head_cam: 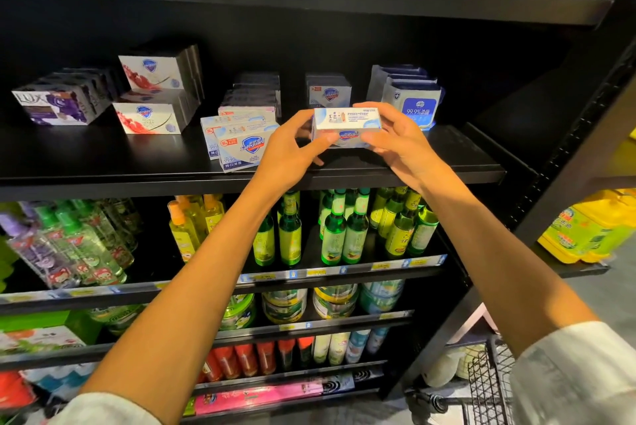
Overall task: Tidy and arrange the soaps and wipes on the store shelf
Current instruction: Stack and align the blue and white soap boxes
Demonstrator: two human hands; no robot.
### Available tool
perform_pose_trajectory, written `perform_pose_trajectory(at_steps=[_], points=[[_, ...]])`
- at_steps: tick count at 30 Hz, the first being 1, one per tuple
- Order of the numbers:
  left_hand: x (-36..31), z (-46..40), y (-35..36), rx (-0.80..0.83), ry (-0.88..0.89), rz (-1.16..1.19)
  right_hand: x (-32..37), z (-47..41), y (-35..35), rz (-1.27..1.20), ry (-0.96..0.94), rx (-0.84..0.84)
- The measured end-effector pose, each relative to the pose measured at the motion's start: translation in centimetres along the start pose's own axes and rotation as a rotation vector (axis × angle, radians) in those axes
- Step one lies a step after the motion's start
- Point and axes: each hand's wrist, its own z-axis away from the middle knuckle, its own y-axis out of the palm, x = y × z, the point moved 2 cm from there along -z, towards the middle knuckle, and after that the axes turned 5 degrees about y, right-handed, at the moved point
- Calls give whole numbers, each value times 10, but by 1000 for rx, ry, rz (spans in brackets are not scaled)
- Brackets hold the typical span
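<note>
Both hands held one small white-and-blue cardboard soap box [347, 127] just above the front edge of the black metal shelf [447, 152]. The left hand [292, 149] pinched its left end, thumb in front; the right hand [395, 139] curled around the right end, each grip closed on it. At nine o'clock from the box lay tilted white Safeguard soap boxes [241, 145]; at two o'clock stood blue-labelled wipes packs [413, 104].
</note>
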Motion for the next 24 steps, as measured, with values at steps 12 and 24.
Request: perform_pose_trajectory(at_steps=[12,24], points=[[-9,6,2,-16,-7,-47,1,0,3,-73,28,-60],[-43,24,-45,-303,102,-177,-9,-6,11,641,21,90]])
